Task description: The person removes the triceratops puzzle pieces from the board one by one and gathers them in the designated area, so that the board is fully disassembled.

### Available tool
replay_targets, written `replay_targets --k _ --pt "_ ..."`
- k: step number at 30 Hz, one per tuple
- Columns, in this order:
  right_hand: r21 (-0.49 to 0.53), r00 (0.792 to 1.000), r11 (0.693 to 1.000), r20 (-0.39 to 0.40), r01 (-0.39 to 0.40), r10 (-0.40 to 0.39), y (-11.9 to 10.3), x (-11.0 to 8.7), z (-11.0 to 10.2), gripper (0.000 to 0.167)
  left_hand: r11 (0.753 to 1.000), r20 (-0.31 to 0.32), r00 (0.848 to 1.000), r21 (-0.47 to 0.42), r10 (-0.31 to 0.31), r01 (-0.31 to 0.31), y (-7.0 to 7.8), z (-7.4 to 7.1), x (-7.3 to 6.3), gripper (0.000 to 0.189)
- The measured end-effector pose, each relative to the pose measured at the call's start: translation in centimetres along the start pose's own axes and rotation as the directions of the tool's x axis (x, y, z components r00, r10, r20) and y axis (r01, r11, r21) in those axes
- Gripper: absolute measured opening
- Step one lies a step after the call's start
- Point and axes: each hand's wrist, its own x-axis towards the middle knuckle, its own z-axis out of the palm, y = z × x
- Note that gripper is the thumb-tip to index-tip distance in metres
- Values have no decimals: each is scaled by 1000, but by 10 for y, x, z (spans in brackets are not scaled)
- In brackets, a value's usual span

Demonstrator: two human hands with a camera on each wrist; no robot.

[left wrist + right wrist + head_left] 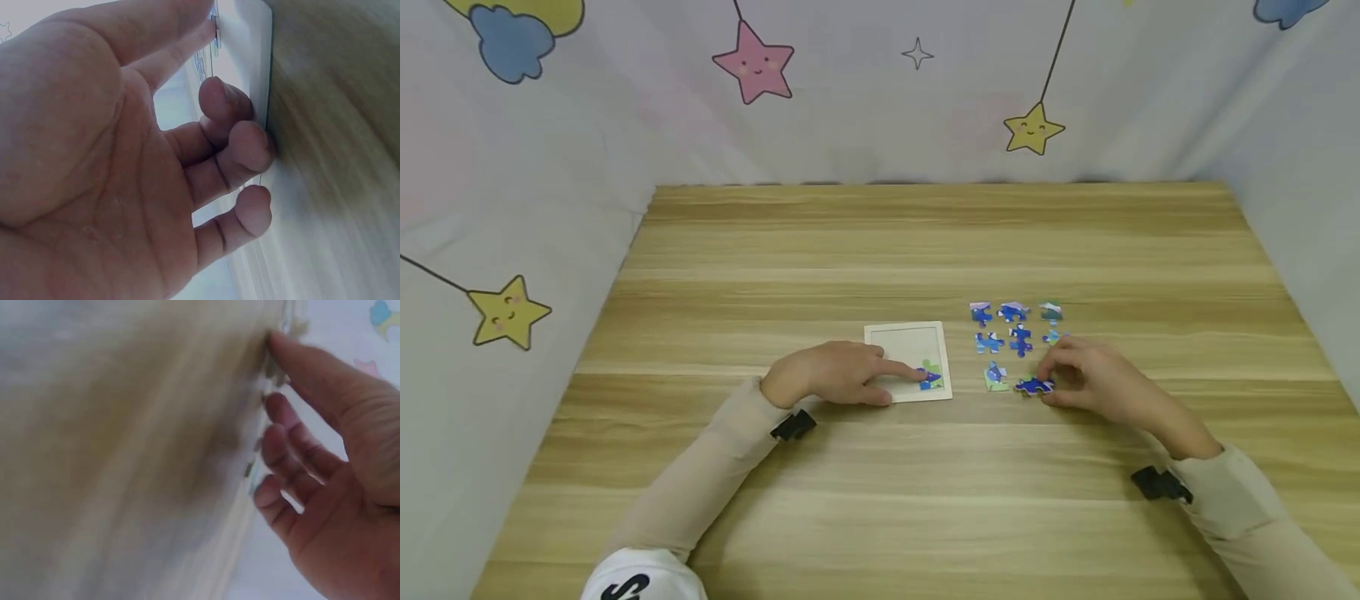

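Note:
A pale puzzle tray [898, 337] lies on the table, with blue and green jigsaw pieces [931, 377] in its lower right corner. On those pieces rests the extended index finger of my left hand [838, 372]. In the left wrist view, the other fingers of the left hand [112, 162] bend loosely, their tips by the tray's edge [261, 56]. To the right, my right hand [1097, 382] pinches a dark blue jigsaw piece [1032, 386] between thumb and fingertips; it looks slightly tilted. The right wrist view shows the right hand [337, 462], but its held piece is unclear.
Several loose jigsaw pieces [1019, 340] lie in rough rows right of the tray; a green and blue one [996, 377] sits just left of the held piece. The wooden table [850, 250] meets a patterned cloth backdrop [865, 125] at its far edge.

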Motion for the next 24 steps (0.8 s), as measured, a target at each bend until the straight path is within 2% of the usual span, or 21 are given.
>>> replay_targets --k 4,8,14,19,21,24 --pt "6 995 999 86 -44 44 -2 -1 -3 30 1000 -1 1000 5 7 -7 0 0 2 54" --pt "39 990 998 132 -48 42 -6 0 -2 35 1000 2 1000 8 8 -8 0 0 3 54" --pt "2 992 999 114 -51 50 -8 3 4 26 1000 9 1000 6 -2 2 -1 0 2 53" --pt "-75 981 985 112 -152 160 -8 6 2 22 1000 12 1000 7 -10 10 -1 0 2 54" --pt "-113 973 975 108 -191 203 -8 7 1 28 1000 11 1000 8 -14 14 -1 1 2 54" --pt "-153 974 969 82 -196 210 -7 9 0 34 1000 6 1000 10 -10 10 -1 1 2 54"
